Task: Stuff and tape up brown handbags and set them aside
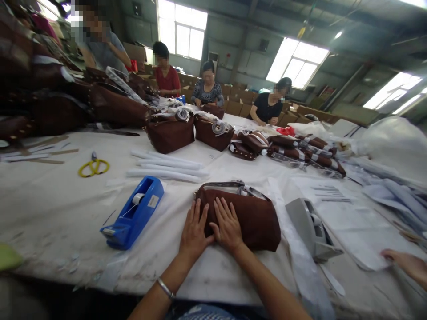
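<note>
A brown suede bag (pixel 253 218) lies flat on the white table (pixel 53 213) just in front of me. My left hand (pixel 194 233) rests on its near left corner with fingers spread flat. Beside it, my right hand (pixel 228 226) presses flat on the bag's left half, fingers stretched out. The two hands touch at the thumbs. Neither hand holds anything. A plastic-wrapped strap (pixel 233 186) lies along the bag's far edge.
A blue tape dispenser (pixel 133 213) stands left of the bag, a grey one (pixel 313 229) right of it. Yellow scissors (pixel 94 166) and white paper rolls (pixel 167 166) lie farther back. Several brown bags (pixel 170 133) crowd the far table, where several people work. Another person's hand (pixel 407 264) reaches in at right.
</note>
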Motion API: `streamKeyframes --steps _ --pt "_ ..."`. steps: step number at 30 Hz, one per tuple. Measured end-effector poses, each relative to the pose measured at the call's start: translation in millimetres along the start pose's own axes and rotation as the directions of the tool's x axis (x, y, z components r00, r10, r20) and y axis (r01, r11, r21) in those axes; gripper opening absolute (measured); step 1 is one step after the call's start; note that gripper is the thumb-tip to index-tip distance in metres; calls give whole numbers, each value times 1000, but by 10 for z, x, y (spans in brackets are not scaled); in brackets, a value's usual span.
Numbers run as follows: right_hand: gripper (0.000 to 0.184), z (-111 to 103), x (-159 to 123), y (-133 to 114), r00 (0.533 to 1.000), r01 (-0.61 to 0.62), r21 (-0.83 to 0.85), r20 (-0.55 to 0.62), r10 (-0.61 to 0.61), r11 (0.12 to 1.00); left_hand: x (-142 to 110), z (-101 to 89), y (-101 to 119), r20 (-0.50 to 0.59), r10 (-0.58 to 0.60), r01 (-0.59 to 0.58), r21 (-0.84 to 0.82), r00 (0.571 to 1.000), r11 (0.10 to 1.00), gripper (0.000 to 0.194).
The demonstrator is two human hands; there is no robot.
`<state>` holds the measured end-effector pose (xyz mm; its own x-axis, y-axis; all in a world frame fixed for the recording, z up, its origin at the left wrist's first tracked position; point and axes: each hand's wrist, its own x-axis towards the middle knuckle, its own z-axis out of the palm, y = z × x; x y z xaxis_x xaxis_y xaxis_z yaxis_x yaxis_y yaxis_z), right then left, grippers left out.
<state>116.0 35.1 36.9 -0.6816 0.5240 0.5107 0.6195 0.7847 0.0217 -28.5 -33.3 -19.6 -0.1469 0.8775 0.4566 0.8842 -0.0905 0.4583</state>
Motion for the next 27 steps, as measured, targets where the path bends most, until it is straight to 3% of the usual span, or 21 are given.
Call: streamKeyframes --steps 2,4,9,11,14,17,20,23,25,27 --pt "70 223 -75 44 996 7 -9 91 -6 1000 7 -7 1 12 8 -8 15 1000 1000 96" --pt "70 271 -93 68 990 -3 2 144 3 1000 10 -3 -10 16 19 -19 13 1000 1000 95" --pt "70 -259 74 -65 996 31 103 81 -39 994 3 70 -95 -9 51 -51 -9 999 999 98" --pt "72 -368 74 -138 998 56 126 29 -60 990 -4 107 -138 -14 80 -80 -14 997 997 98" --pt "75 -200 -60 -180 990 120 155 53 -130 981 -15 136 -195 -17 114 -114 7 993 993 94" --pt "66 -37 -163 -140 978 68 201 180 -106 977 -8 127 -227 -8 140 -140 14 990 990 97" --pt "48 -281 -128 30 980 28 260 184 -78 965 18 105 -208 -10 113 -113 10 994 994 101" --pt "43 -635 -155 356 998 -58 154 6 58 986 35 81 -157 -11 84 -83 37 996 996 99" --pt "50 -658 -308 590 979 -186 19 -84 187 982 31 58 -124 -4 85 -85 54 996 995 96" --pt "62 -479 -532 766 958 -279 -64 -93 273 958 19 20 -101 9 93 -94 79 996 992 92"
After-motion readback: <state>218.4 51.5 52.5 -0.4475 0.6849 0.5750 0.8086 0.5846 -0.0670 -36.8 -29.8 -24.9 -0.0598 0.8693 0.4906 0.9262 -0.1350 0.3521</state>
